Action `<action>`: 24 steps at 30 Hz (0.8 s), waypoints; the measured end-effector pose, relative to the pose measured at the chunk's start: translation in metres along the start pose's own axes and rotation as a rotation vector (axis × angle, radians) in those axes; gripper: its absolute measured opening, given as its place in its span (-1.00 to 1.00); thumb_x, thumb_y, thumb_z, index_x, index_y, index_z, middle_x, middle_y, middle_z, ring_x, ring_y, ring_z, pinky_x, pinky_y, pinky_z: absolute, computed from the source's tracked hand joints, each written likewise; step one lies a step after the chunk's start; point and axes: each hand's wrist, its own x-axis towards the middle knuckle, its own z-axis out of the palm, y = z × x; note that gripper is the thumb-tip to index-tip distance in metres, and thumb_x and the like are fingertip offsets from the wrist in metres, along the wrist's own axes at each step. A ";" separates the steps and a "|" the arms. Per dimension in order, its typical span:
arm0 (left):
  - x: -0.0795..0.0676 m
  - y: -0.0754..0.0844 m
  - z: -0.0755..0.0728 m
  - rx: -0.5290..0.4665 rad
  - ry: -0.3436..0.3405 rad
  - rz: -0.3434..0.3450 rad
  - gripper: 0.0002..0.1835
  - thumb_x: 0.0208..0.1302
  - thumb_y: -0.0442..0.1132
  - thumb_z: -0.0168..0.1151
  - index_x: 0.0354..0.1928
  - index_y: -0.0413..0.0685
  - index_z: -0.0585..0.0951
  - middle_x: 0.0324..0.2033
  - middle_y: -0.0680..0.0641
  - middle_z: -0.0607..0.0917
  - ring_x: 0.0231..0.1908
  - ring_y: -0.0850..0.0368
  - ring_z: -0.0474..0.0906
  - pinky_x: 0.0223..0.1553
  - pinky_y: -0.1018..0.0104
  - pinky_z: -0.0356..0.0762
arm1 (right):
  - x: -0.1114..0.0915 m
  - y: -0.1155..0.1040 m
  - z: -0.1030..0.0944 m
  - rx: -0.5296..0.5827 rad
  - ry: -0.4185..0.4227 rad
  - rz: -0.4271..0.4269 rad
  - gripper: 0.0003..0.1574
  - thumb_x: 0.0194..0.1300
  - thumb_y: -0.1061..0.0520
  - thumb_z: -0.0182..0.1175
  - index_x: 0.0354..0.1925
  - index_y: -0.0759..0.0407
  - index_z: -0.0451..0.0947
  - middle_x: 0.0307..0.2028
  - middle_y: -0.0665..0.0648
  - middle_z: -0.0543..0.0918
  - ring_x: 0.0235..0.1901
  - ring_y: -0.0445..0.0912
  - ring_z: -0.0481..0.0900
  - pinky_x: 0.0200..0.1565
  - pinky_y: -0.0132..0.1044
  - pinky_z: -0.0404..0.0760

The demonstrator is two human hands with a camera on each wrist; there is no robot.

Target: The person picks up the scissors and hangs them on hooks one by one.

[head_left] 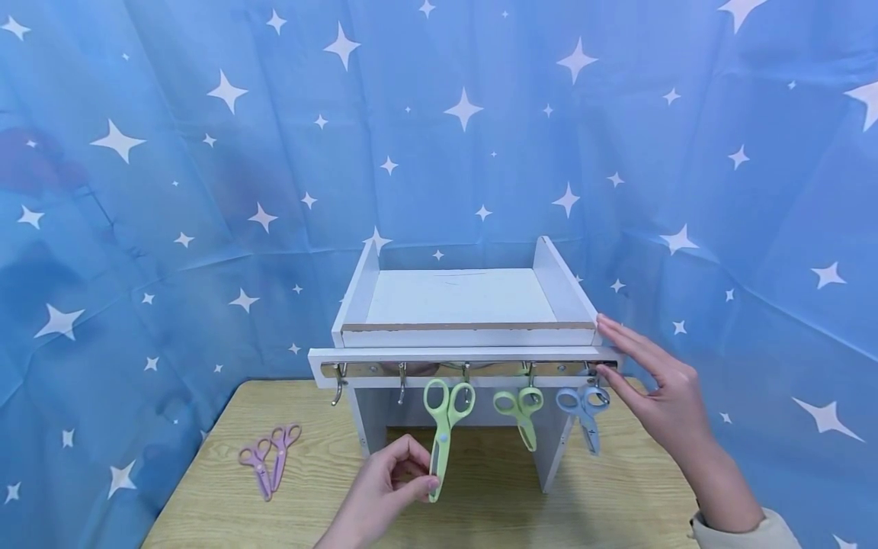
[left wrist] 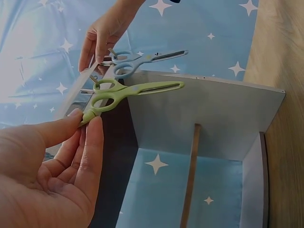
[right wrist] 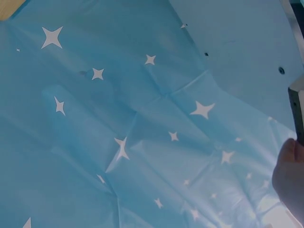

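Two purple pairs of scissors (head_left: 280, 457) lie on the left of the counter (head_left: 199, 496). To their right, the left hand (head_left: 384, 488) has its fingers pinched on the held green scissors (head_left: 442, 441), at the blade end. Their long axis is almost upright, leaning a little to the right, with the handle loops above the fingers. The relation which matters most, I think, is loop to hook: the right loop overlaps the middle hook (head_left: 467, 372), but I cannot tell if it is around it. Further right hang another green pair (head_left: 525, 418) and a blue pair (head_left: 584, 415); beside these, the right hand (head_left: 661, 389) touches the rack (head_left: 453, 338) with extended fingers.
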 end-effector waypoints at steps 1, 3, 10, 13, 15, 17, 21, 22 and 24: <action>0.000 -0.001 0.000 0.007 0.003 -0.004 -0.77 0.26 -0.34 0.33 -0.18 -0.37 0.53 -0.28 -0.34 0.68 -0.38 0.36 0.64 -0.30 0.40 0.73 | 0.000 0.000 0.000 0.002 0.001 -0.001 -0.41 0.22 0.11 0.42 0.18 0.31 0.59 0.19 0.22 0.64 0.27 -0.36 0.51 0.18 -0.70 0.43; 0.001 -0.003 0.000 0.017 0.008 -0.015 -0.78 0.26 -0.34 0.34 -0.19 -0.35 0.54 -0.28 -0.33 0.69 -0.38 0.36 0.64 -0.31 0.42 0.72 | 0.000 0.000 0.001 0.006 0.002 -0.004 -0.41 0.25 0.07 0.40 0.18 0.31 0.59 0.19 0.22 0.64 0.27 -0.36 0.51 0.19 -0.69 0.43; 0.004 -0.009 0.001 0.016 0.011 -0.015 -0.77 0.26 -0.32 0.35 -0.19 -0.34 0.54 -0.28 -0.30 0.69 -0.37 0.35 0.65 -0.31 0.42 0.72 | 0.000 -0.001 0.000 0.019 -0.004 0.004 -0.42 0.24 0.12 0.41 0.18 0.33 0.59 0.20 0.23 0.64 0.27 -0.34 0.51 0.23 -0.66 0.43; 0.005 -0.013 0.002 0.028 0.017 -0.014 -0.78 0.26 -0.32 0.35 -0.20 -0.33 0.55 -0.28 -0.30 0.69 -0.37 0.36 0.64 -0.32 0.43 0.71 | 0.001 -0.002 0.000 0.017 -0.008 0.009 -0.42 0.24 0.12 0.40 0.19 0.32 0.59 0.20 0.23 0.64 0.27 -0.34 0.51 0.23 -0.65 0.43; 0.006 -0.015 0.002 0.044 0.025 -0.014 -0.79 0.25 -0.32 0.36 -0.20 -0.31 0.55 -0.28 -0.29 0.69 -0.37 0.37 0.64 -0.33 0.45 0.69 | 0.001 -0.003 0.000 0.015 -0.009 0.010 -0.42 0.25 0.12 0.40 0.19 0.31 0.58 0.20 0.23 0.63 0.27 -0.34 0.51 0.23 -0.66 0.43; 0.006 -0.018 0.003 0.052 0.032 -0.013 -0.79 0.25 -0.32 0.36 -0.20 -0.31 0.55 -0.28 -0.28 0.70 -0.37 0.37 0.63 -0.33 0.46 0.67 | 0.001 -0.003 0.000 0.014 -0.009 0.012 -0.42 0.25 0.11 0.39 0.19 0.31 0.58 0.21 0.23 0.63 0.27 -0.34 0.51 0.23 -0.66 0.43; 0.007 -0.021 0.004 0.069 0.049 -0.009 -0.77 0.24 -0.32 0.36 -0.20 -0.34 0.55 -0.27 -0.26 0.70 -0.35 0.38 0.63 -0.33 0.46 0.66 | 0.000 -0.002 0.000 0.013 -0.008 0.015 -0.42 0.24 0.14 0.40 0.19 0.31 0.58 0.21 0.22 0.63 0.27 -0.33 0.51 0.23 -0.66 0.43; 0.007 -0.022 0.004 0.074 0.053 -0.009 -0.76 0.24 -0.32 0.36 -0.20 -0.35 0.55 -0.27 -0.26 0.70 -0.35 0.38 0.63 -0.32 0.46 0.66 | 0.000 -0.002 0.000 0.014 -0.009 0.016 -0.42 0.24 0.15 0.41 0.19 0.30 0.58 0.21 0.22 0.63 0.28 -0.33 0.51 0.23 -0.66 0.43; 0.008 -0.024 0.005 0.083 0.060 -0.008 -0.75 0.23 -0.31 0.37 -0.19 -0.36 0.55 -0.26 -0.26 0.71 -0.33 0.38 0.63 -0.31 0.47 0.65 | 0.000 -0.002 0.000 0.013 -0.008 0.016 -0.42 0.23 0.17 0.41 0.19 0.30 0.58 0.21 0.22 0.63 0.28 -0.33 0.51 0.23 -0.66 0.43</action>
